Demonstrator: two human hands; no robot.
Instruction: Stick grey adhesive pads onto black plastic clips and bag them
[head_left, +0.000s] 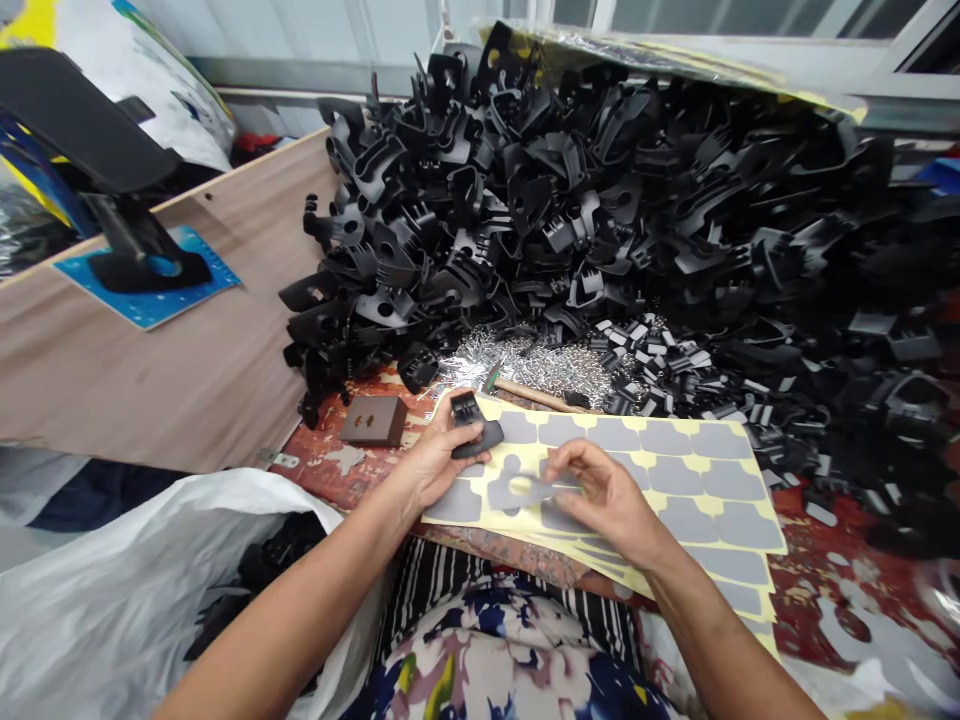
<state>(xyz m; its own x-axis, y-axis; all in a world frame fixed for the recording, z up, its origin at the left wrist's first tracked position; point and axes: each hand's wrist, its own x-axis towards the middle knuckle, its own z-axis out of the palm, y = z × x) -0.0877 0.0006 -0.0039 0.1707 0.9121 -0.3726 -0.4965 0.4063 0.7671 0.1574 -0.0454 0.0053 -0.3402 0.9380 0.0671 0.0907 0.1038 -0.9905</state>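
My left hand [435, 462] is closed around a small black plastic bracket [489, 437], thumb on top, over the left end of the sticker sheets. Between the fingertips of my right hand [611, 505] is a grey sticker [499, 488] with a round hole and rounded lobes, blurred by motion. The sticker is close below the bracket, and I cannot tell whether they touch. Under both hands lies a stack of yellow backing sheets [759, 470] carrying rows of grey stickers.
A large heap of black plastic parts [525, 190] fills the back. Before it lie metal pins [555, 370], small black clips [652, 345] and a hammer [536, 395]. A brown block [373, 420] stands left. A black stand [142, 255] rests on the wooden board [247, 300]. A white sack [187, 530] hangs lower left.
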